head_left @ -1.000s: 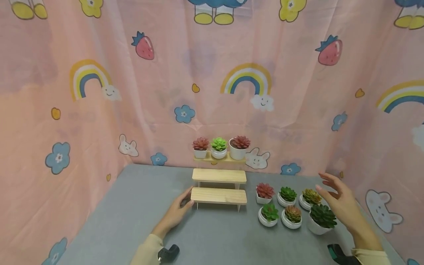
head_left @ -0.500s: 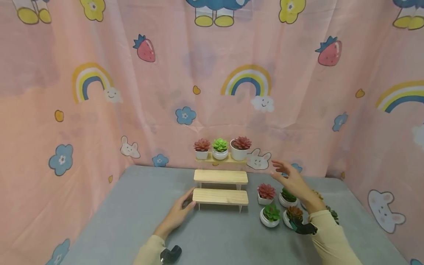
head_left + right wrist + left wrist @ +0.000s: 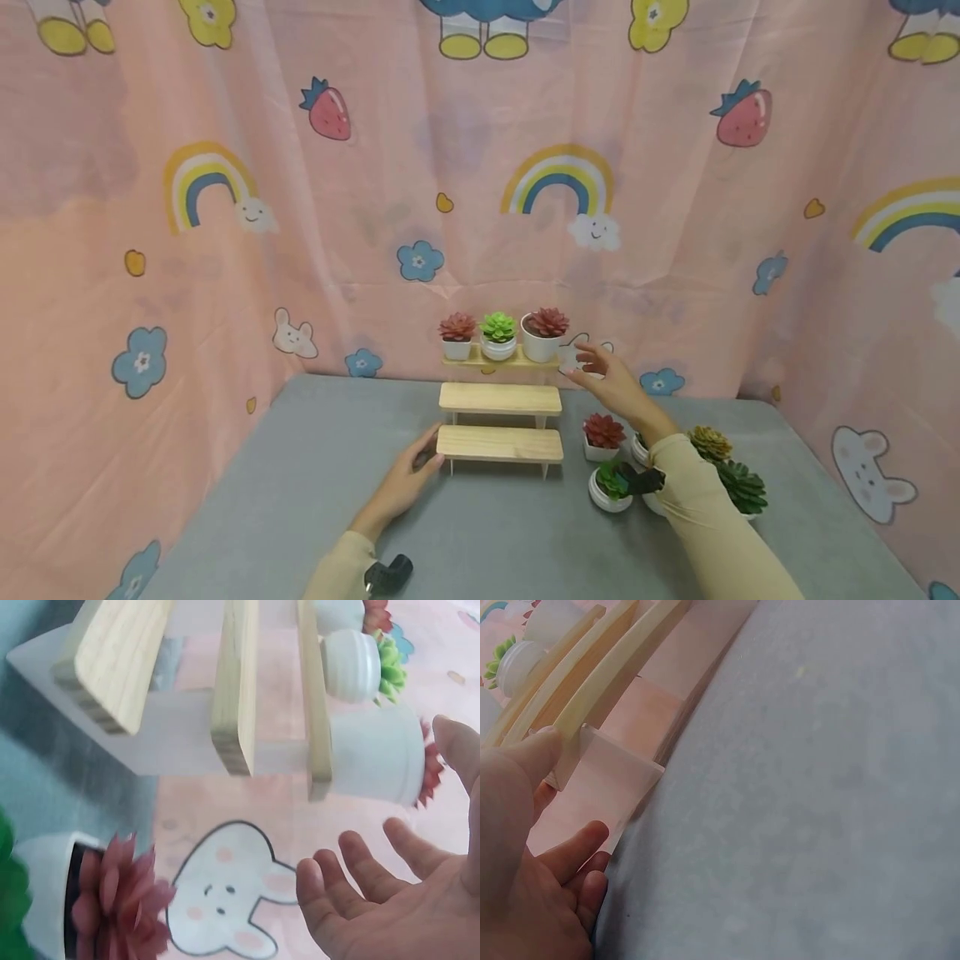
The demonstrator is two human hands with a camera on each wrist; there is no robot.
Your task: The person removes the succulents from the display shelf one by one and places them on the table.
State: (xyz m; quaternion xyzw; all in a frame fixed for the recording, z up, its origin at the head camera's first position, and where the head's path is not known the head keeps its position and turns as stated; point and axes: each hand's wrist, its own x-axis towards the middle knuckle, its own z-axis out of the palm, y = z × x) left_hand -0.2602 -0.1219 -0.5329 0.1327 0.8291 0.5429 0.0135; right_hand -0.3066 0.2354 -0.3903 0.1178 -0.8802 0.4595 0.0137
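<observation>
A three-tier display stand (image 3: 498,444) with pale wooden steps and clear side supports stands on the table. My left hand (image 3: 405,475) pinches the left end of its lowest step; the thumb (image 3: 544,754) lies along the wood, and the other fingers are loosely bent beside the clear support. On the top step sit a red succulent in a square pot (image 3: 457,336), a bright green one (image 3: 498,336) and a red one in a larger white pot (image 3: 543,337). Beside this larger pot, my right hand (image 3: 618,387) hovers with fingers spread and nothing in them.
Right of the stand, several potted succulents are grouped on the grey table (image 3: 300,500), partly hidden by the right sleeve (image 3: 705,508). Among them are a red one (image 3: 602,436), a green one (image 3: 609,487) and a dark green one (image 3: 742,487). A pink patterned curtain (image 3: 480,108) hangs behind.
My right hand has moved left, from above the succulents at the right to beside the stand's top step. My left hand stays at the lowest step. The pots have not moved.
</observation>
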